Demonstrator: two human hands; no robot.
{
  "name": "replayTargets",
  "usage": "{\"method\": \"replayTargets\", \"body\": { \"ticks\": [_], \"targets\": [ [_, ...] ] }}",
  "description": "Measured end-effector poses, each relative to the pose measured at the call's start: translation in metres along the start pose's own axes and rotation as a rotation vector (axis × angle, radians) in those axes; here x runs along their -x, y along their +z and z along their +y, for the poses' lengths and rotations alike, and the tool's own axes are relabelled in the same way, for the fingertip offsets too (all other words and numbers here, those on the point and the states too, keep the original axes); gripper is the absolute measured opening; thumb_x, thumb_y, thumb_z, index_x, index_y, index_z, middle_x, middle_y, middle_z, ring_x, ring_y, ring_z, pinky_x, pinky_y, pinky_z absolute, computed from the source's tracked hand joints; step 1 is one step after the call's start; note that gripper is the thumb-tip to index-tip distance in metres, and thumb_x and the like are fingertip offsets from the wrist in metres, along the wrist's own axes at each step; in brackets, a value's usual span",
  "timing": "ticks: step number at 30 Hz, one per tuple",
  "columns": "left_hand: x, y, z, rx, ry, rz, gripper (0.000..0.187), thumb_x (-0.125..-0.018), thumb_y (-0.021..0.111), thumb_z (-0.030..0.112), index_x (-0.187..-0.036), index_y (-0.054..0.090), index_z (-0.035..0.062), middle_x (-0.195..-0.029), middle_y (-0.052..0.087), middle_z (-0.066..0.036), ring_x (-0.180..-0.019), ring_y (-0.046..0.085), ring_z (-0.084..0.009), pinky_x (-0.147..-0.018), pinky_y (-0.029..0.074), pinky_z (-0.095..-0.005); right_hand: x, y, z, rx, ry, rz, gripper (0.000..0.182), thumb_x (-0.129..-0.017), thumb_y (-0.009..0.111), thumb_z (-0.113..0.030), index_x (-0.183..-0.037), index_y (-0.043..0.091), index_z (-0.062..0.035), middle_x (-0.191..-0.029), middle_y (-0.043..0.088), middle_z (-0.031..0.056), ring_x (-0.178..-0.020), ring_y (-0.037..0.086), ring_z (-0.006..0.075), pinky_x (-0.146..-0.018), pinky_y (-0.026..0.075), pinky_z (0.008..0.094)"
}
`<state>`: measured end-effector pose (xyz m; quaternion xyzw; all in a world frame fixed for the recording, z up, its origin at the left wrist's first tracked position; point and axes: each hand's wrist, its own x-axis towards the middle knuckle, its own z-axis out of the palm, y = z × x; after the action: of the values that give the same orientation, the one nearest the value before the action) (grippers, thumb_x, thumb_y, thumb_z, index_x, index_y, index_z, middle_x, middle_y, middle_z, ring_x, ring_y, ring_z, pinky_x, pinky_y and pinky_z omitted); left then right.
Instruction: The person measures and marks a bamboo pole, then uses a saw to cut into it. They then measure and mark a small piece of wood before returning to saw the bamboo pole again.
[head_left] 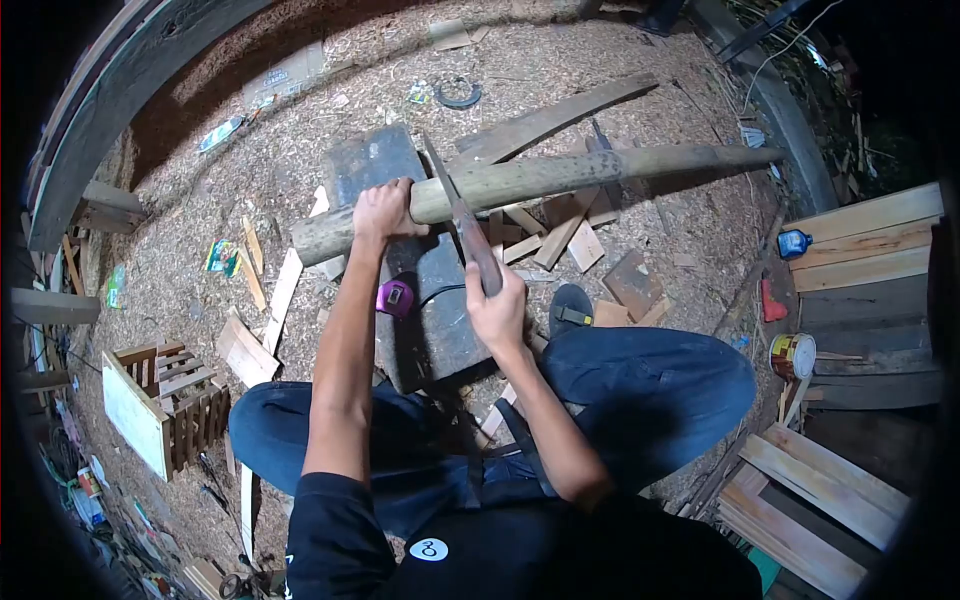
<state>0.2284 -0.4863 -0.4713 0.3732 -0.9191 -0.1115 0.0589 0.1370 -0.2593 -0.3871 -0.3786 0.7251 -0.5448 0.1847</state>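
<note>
A long round wooden pole [540, 178] lies crosswise in front of me over a dark, worn bench [445, 340]. My left hand [382, 210] is closed over the pole near its left end, pressing from above. In my right hand [497, 305] is the handle of a hand saw [456, 198]. Its narrow blade points away from me and crosses the pole just right of my left hand; the teeth cannot be made out. On the bench, nearer to me, sits a purple tape measure [395, 298].
Wood offcuts [560, 235] lie beyond the bench, and a long plank [560, 118] lies behind the pole. Shavings cover the ground. At left stands a slatted wooden crate [165, 400]; at right are a blue bottle [794, 243], a tin can [792, 356] and stacked boards [870, 240].
</note>
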Motion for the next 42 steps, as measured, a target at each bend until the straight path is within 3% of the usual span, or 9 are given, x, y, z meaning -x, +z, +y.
{"method": "replayTargets", "body": {
  "ticks": [7, 10, 17, 21, 24, 30, 32, 38, 42],
  "targets": [
    [0.009, -0.002, 0.008, -0.024, -0.011, 0.025, 0.079, -0.048, 0.086, 0.047, -0.109, 0.055, 0.0087, -0.094, 0.068, -0.015, -0.084, 0.068, -0.0357, -0.072, 0.055, -0.0452, 0.007, 0.000, -0.001, -0.056, -0.076, 0.102, 0.019, -0.089, 0.059, -0.012, -0.080, 0.060, 0.0039, -0.060, 0.054, 0.0197, -0.051, 0.056, 0.0258, -0.052, 0.043, 0.0377],
    [0.010, -0.007, 0.012, -0.012, -0.007, 0.100, 0.078, -0.047, 0.087, 0.046, -0.108, 0.055, 0.0085, -0.096, 0.068, -0.016, -0.085, 0.068, -0.0353, -0.072, 0.055, -0.0451, -0.021, 0.018, -0.004, -0.017, 0.030, -0.040, 0.018, -0.088, 0.059, -0.012, -0.081, 0.059, 0.0043, -0.061, 0.054, 0.0217, -0.057, 0.059, 0.0314, -0.056, 0.044, 0.0395],
    [0.007, 0.005, 0.005, -0.009, -0.036, 0.103, 0.080, -0.047, 0.086, 0.046, -0.111, 0.057, 0.0093, -0.098, 0.067, -0.014, -0.086, 0.067, -0.0353, -0.074, 0.055, -0.0456, 0.035, -0.010, -0.004, -0.053, -0.026, 0.048, 0.014, -0.089, 0.059, -0.010, -0.085, 0.061, 0.0031, -0.065, 0.057, 0.0184, -0.058, 0.060, 0.0255, -0.058, 0.046, 0.0369],
    [0.014, 0.006, 0.013, -0.001, -0.019, 0.122, 0.079, -0.047, 0.086, 0.047, -0.109, 0.056, 0.0095, -0.096, 0.067, -0.015, -0.086, 0.067, -0.0350, -0.074, 0.055, -0.0450, -0.008, 0.011, 0.009, 0.043, -0.057, 0.048, 0.018, -0.089, 0.060, -0.014, -0.082, 0.059, 0.0028, -0.067, 0.057, 0.0229, -0.060, 0.058, 0.0395, -0.056, 0.044, 0.0414],
    [0.015, 0.005, 0.011, -0.017, -0.020, 0.151, 0.080, -0.046, 0.086, 0.047, -0.109, 0.054, 0.0098, -0.094, 0.068, -0.015, -0.084, 0.067, -0.0352, -0.072, 0.054, -0.0451, -0.005, 0.012, 0.006, 0.044, -0.016, -0.005, 0.018, -0.089, 0.059, -0.014, -0.083, 0.060, 0.0027, -0.069, 0.058, 0.0239, -0.063, 0.059, 0.0399, -0.058, 0.045, 0.0420],
    [0.007, 0.002, 0.011, -0.022, -0.069, 0.091, 0.078, -0.045, 0.087, 0.048, -0.104, 0.053, 0.0083, -0.093, 0.068, -0.015, -0.085, 0.068, -0.0346, -0.070, 0.055, -0.0441, 0.030, -0.024, -0.015, 0.020, 0.113, -0.031, 0.016, -0.089, 0.058, -0.010, -0.085, 0.060, 0.0044, -0.066, 0.059, 0.0186, -0.060, 0.061, 0.0291, -0.057, 0.045, 0.0387],
    [0.010, 0.005, 0.011, -0.038, -0.047, 0.119, 0.078, -0.046, 0.087, 0.048, -0.103, 0.052, 0.0082, -0.093, 0.068, -0.015, -0.085, 0.068, -0.0346, -0.070, 0.054, -0.0437, -0.009, 0.009, 0.003, 0.015, -0.066, 0.022, 0.018, -0.089, 0.058, -0.012, -0.080, 0.059, 0.0039, -0.059, 0.053, 0.0180, -0.053, 0.055, 0.0289, -0.054, 0.042, 0.0391],
    [0.003, -0.004, 0.010, -0.039, -0.095, 0.009, 0.081, -0.045, 0.087, 0.050, -0.107, 0.053, 0.0092, -0.094, 0.069, -0.014, -0.086, 0.068, -0.0357, -0.074, 0.054, -0.0448, 0.027, -0.010, -0.007, -0.047, 0.108, -0.038, 0.017, -0.089, 0.059, -0.013, -0.088, 0.064, 0.0032, -0.065, 0.059, 0.0175, -0.060, 0.063, 0.0258, -0.059, 0.047, 0.0362],
    [0.009, 0.007, 0.010, -0.013, -0.079, 0.025, 0.082, -0.045, 0.087, 0.050, -0.109, 0.055, 0.0098, -0.095, 0.069, -0.014, -0.086, 0.068, -0.0352, -0.074, 0.055, -0.0449, 0.011, 0.000, 0.005, 0.030, 0.016, 0.061, 0.016, -0.089, 0.058, -0.012, -0.087, 0.065, 0.0026, -0.064, 0.059, 0.0189, -0.060, 0.064, 0.0257, -0.059, 0.047, 0.0370]
  ]
}}
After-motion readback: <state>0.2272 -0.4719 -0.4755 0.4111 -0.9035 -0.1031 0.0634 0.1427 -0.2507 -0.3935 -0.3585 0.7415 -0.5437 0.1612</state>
